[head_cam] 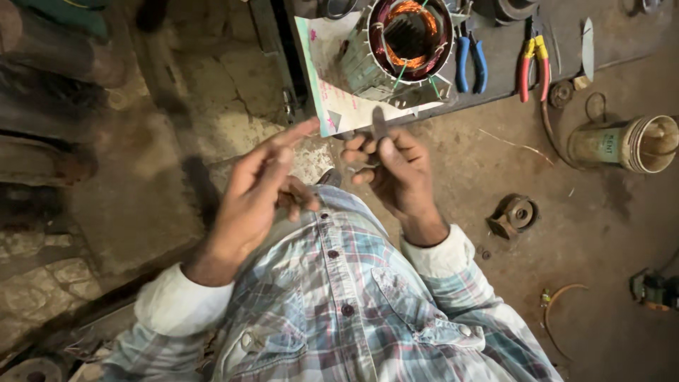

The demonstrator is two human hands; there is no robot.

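My right hand (396,170) is closed around a thin flat grey strip (380,124) that sticks up out of my fingers. My left hand (258,187) is raised beside it, fingers apart and index finger stretched toward the strip, with nothing visible in it. Both hands are in front of my plaid shirt (339,297). Just beyond them a motor stator (407,39) with copper windings sits on a white sheet of paper (339,106).
Blue-handled pliers (470,60), red-and-yellow pliers (534,64) and a slim blade (587,46) lie on a dark board. A tin can (622,145) lies on its side at the right. A small round metal part (513,216) rests on the dirt floor.
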